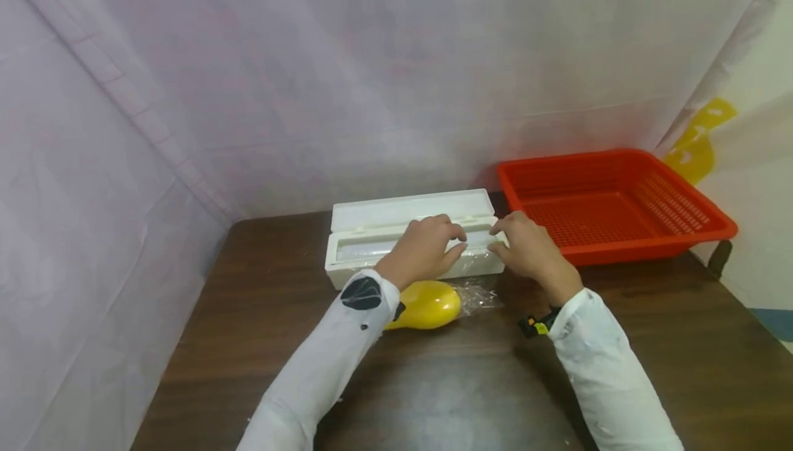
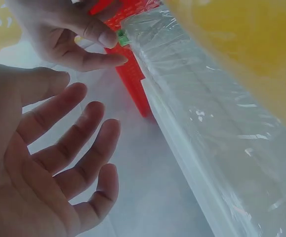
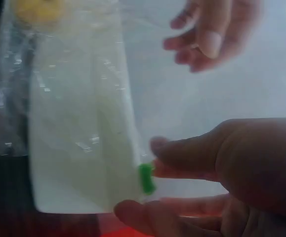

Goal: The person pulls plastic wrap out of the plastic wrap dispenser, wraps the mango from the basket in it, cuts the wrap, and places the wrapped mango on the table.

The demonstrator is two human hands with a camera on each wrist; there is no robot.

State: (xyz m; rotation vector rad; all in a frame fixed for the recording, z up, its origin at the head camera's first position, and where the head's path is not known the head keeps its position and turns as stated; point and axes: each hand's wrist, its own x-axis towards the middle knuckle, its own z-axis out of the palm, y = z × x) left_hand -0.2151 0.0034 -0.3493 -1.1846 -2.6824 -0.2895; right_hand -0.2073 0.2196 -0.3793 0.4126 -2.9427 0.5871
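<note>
A long white cling film box [image 1: 421, 266] stands with its lid [image 1: 411, 210] raised, a pale roll inside and clear film [image 2: 217, 113] over its front. My left hand [image 1: 424, 248] hovers above the box, holding nothing, its fingers loosely bent and spread in the left wrist view. At the box's right end is my right hand [image 1: 526, 248], thumb and forefinger apart around a small green slider [image 3: 146, 178] on the edge; a fingertip appears to touch it. A smooth yellow object [image 1: 427, 305] lies before the box, partly behind my left wrist; its kind is unclear.
A red plastic basket [image 1: 619, 255] with perforated sides sits at the back right, close to the box's end. Crinkled clear film [image 1: 477, 297] lies beside the yellow object on the brown table [image 1: 434, 389]. White sheeting [image 1: 372, 79] hangs behind and to the left.
</note>
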